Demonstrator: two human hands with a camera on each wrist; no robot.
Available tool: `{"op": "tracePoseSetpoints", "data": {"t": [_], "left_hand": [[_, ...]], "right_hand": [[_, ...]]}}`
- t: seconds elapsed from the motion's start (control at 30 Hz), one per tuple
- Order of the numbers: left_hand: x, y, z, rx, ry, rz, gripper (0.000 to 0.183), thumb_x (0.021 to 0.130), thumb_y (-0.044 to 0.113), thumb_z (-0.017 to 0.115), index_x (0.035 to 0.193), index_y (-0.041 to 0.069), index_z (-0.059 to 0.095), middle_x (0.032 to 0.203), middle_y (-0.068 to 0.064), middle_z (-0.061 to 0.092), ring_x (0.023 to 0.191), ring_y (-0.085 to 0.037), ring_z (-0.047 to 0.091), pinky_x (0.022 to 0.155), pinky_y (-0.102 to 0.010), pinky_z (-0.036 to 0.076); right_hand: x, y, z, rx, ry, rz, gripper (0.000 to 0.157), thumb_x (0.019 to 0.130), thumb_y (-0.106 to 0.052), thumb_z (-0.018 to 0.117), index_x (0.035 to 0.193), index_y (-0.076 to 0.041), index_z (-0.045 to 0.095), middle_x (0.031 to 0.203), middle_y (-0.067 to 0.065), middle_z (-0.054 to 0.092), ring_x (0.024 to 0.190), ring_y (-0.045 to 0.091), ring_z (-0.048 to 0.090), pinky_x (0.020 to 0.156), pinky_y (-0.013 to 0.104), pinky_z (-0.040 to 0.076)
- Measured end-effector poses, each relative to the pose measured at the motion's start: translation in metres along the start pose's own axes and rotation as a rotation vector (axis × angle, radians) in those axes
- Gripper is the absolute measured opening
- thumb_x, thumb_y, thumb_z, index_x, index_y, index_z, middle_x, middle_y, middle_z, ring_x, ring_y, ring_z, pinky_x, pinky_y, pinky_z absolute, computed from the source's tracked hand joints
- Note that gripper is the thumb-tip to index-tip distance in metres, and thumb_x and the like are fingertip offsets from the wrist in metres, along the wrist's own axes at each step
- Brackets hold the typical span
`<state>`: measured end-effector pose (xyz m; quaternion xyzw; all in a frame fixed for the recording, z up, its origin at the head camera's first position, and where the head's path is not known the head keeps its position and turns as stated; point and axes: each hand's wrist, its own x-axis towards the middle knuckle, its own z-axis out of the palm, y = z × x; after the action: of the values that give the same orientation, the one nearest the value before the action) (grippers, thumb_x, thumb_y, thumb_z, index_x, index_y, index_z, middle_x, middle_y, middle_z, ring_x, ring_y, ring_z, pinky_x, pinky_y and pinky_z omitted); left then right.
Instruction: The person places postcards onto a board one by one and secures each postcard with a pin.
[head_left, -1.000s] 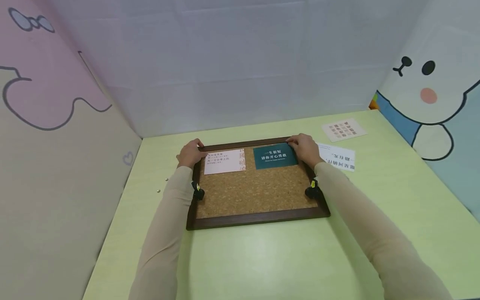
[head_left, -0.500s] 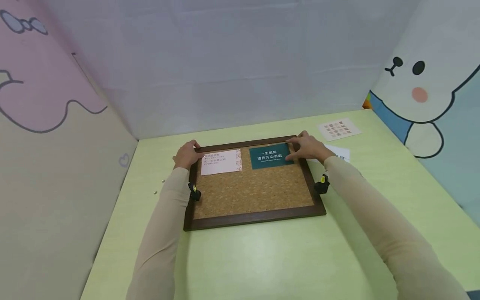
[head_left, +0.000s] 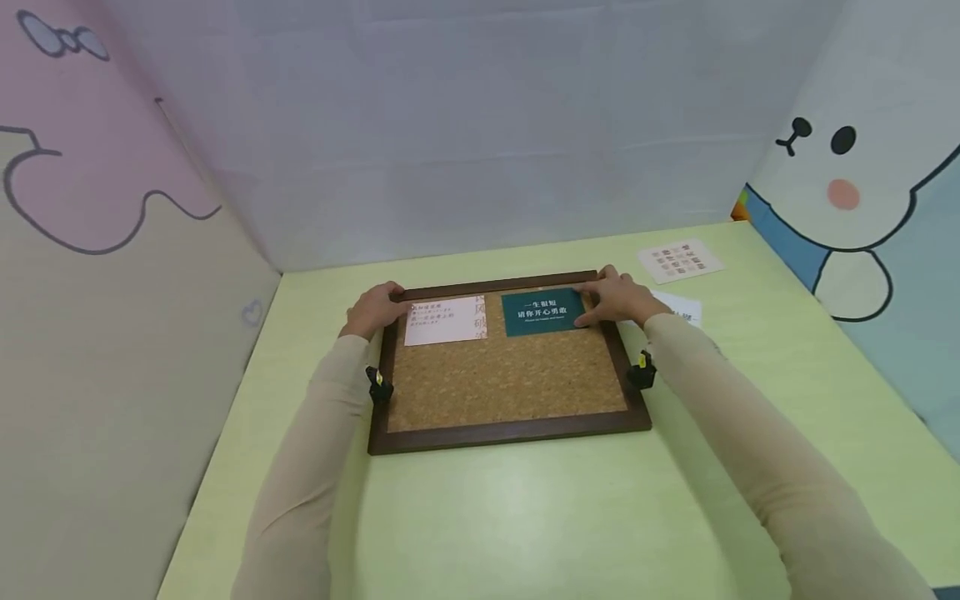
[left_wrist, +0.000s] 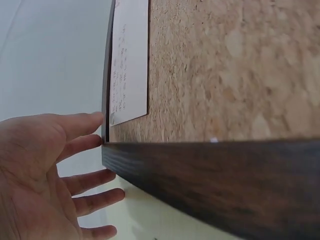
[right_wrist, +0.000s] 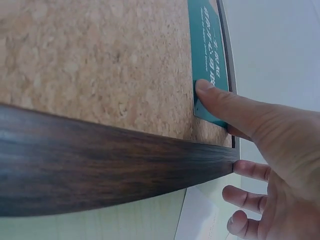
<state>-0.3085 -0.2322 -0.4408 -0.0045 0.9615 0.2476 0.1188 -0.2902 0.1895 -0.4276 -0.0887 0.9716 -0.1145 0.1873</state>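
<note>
A brown-framed cork board lies on the table. At its upper left is a white card with printed writing, at its upper right a teal card with white writing. My left hand is at the board's upper left corner, thumb tip close to the white card's corner, its fingers spread along the frame. My right hand reaches over the upper right corner. Its thumb presses on the teal card's lower right corner, and the index finger touches the card's upper right corner.
To the right of the board a white card lies partly behind my right hand and sleeve. Farther back lies another pale printed card. A white sheet hangs behind the table, with cartoon-printed walls at either side.
My right thumb has moved down from the teal card's upper right to its lower right corner, the hand spreading. Two small beads or pins on the left are now out of sight by my sleeve.
</note>
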Motion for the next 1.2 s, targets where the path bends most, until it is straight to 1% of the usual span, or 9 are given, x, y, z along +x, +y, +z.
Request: {"op": "tracePoseSetpoints", "data": {"t": [0.17, 0.27, 0.37, 0.5, 0.6, 0.7, 0.9, 1.07, 1.2], "left_hand": [[-0.009, -0.014, -0.01, -0.016, 0.019, 0.039, 0.052, 0.101, 0.037, 0.05, 0.146, 0.013, 0.042, 0.149, -0.02, 0.043, 0.131, -0.041, 0.046, 0.101, -0.059, 0.039], [-0.016, -0.021, -0.018, -0.019, 0.055, 0.047, 0.046, 0.102, 0.034, 0.049, 0.141, 0.01, 0.046, 0.142, -0.02, 0.05, 0.127, -0.04, 0.05, 0.1, -0.058, 0.041], [-0.022, -0.032, -0.022, 0.012, 0.072, 0.052, 0.04, 0.101, 0.031, 0.052, 0.132, 0.006, 0.053, 0.133, -0.02, 0.057, 0.121, -0.039, 0.054, 0.099, -0.058, 0.041], [-0.033, -0.05, -0.025, 0.083, 0.075, 0.042, 0.03, 0.099, 0.028, 0.056, 0.117, 0.004, 0.062, 0.119, -0.018, 0.065, 0.104, -0.035, 0.062, 0.091, -0.055, 0.045], [-0.04, -0.06, -0.026, 0.151, 0.08, 0.023, 0.025, 0.098, 0.027, 0.058, 0.106, 0.005, 0.067, 0.106, -0.014, 0.069, 0.088, -0.031, 0.063, 0.085, -0.052, 0.045], [-0.046, -0.067, -0.026, 0.207, 0.092, 0.007, 0.022, 0.096, 0.027, 0.06, 0.097, 0.007, 0.069, 0.092, -0.01, 0.07, 0.079, -0.027, 0.061, 0.087, -0.053, 0.043], [-0.046, -0.071, -0.018, 0.237, 0.098, 0.007, 0.021, 0.095, 0.025, 0.061, 0.089, 0.007, 0.069, 0.077, -0.008, 0.066, 0.072, -0.025, 0.055, 0.089, -0.055, 0.039], [-0.044, -0.072, -0.014, 0.23, 0.091, 0.031, 0.019, 0.096, 0.023, 0.058, 0.088, 0.007, 0.067, 0.075, -0.007, 0.063, 0.07, -0.024, 0.054, 0.084, -0.052, 0.038], [-0.042, -0.069, -0.016, 0.196, 0.045, 0.044, 0.019, 0.097, 0.02, 0.052, 0.088, 0.006, 0.063, 0.078, -0.009, 0.061, 0.071, -0.024, 0.052, 0.083, -0.052, 0.036]], "right_hand": [[-0.002, -0.001, 0.0, 0.001, 0.012, -0.02, 0.084, 0.084, -0.051, 0.072, 0.153, -0.02, 0.036, 0.147, 0.025, 0.023, 0.126, 0.049, 0.034, 0.08, 0.056, 0.043], [-0.006, 0.002, -0.003, -0.01, 0.028, -0.032, 0.084, 0.085, -0.051, 0.071, 0.153, -0.018, 0.035, 0.145, 0.027, 0.024, 0.123, 0.05, 0.035, 0.078, 0.056, 0.044], [-0.01, 0.006, -0.005, -0.025, 0.037, -0.041, 0.084, 0.084, -0.051, 0.072, 0.152, -0.017, 0.036, 0.142, 0.028, 0.027, 0.118, 0.049, 0.037, 0.074, 0.055, 0.044], [-0.009, 0.007, -0.006, -0.032, 0.033, -0.052, 0.084, 0.084, -0.05, 0.073, 0.151, -0.016, 0.037, 0.139, 0.028, 0.028, 0.114, 0.047, 0.037, 0.073, 0.054, 0.043], [-0.005, 0.004, -0.004, -0.028, 0.026, -0.059, 0.085, 0.084, -0.05, 0.073, 0.152, -0.015, 0.037, 0.139, 0.028, 0.028, 0.114, 0.047, 0.037, 0.073, 0.054, 0.043], [-0.001, 0.001, -0.001, -0.029, 0.018, -0.064, 0.085, 0.084, -0.05, 0.073, 0.152, -0.015, 0.036, 0.14, 0.027, 0.027, 0.115, 0.047, 0.036, 0.074, 0.054, 0.043], [-0.001, 0.001, -0.001, -0.03, 0.021, -0.058, 0.084, 0.084, -0.049, 0.073, 0.152, -0.014, 0.036, 0.141, 0.027, 0.027, 0.115, 0.047, 0.036, 0.076, 0.056, 0.043], [-0.001, 0.001, -0.001, -0.02, 0.017, -0.051, 0.085, 0.084, -0.05, 0.073, 0.152, -0.015, 0.036, 0.142, 0.027, 0.026, 0.117, 0.047, 0.035, 0.079, 0.057, 0.043], [0.0, 0.002, 0.0, -0.011, 0.012, -0.05, 0.085, 0.084, -0.05, 0.072, 0.153, -0.016, 0.035, 0.143, 0.027, 0.025, 0.117, 0.046, 0.035, 0.078, 0.055, 0.042]]}}
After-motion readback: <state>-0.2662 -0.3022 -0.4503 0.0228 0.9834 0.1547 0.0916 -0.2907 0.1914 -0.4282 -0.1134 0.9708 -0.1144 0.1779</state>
